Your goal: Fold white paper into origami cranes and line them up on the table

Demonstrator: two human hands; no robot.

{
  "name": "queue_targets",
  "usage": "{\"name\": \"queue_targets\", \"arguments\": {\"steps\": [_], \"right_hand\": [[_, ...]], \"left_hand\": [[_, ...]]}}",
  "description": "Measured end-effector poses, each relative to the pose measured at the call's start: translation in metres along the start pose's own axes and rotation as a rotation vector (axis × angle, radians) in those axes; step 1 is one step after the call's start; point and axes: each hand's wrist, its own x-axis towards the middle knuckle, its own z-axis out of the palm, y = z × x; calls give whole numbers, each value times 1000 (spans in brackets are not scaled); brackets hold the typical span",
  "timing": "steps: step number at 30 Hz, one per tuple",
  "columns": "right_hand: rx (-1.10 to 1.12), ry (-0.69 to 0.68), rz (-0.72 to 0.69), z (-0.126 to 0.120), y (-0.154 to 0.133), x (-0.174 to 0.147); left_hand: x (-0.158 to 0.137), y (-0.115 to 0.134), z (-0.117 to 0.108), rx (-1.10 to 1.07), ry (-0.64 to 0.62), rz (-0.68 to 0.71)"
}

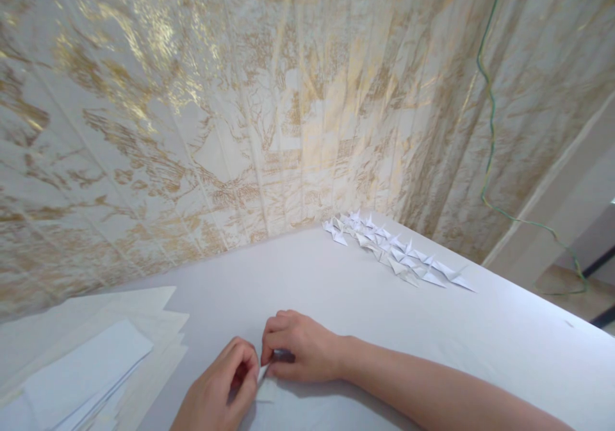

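left hand [220, 386] and right hand [302, 346] pinch a folded white paper [262, 374] between them low at the surface [250, 284], likely to steady its crease, paper sheets [89, 367] at left probably for easy reach, folded figures [396, 253] grouped far right, seemingly out of the way.

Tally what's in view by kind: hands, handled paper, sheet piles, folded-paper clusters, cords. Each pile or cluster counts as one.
Hands: 2 (left hand, right hand)
Handled paper: 1
Sheet pile: 1
Folded-paper cluster: 1 (pieces overlap, no exact count)
Green cord: 1
Total: 6
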Motion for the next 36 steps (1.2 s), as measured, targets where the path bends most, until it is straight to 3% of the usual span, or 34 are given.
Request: {"name": "queue_targets", "arguments": {"steps": [8, 14, 26, 36], "right_hand": [[75, 42, 107, -3, -6, 1], [149, 63, 83, -6, -14, 0], [447, 116, 291, -8, -6, 0], [320, 124, 360, -4, -14, 3]], "left_hand": [[-1, -3, 5, 105, 8, -9], [1, -12, 6, 151, 38, 60], [-1, -2, 7, 311, 35, 27], [-2, 5, 3, 294, 69, -27]]}}
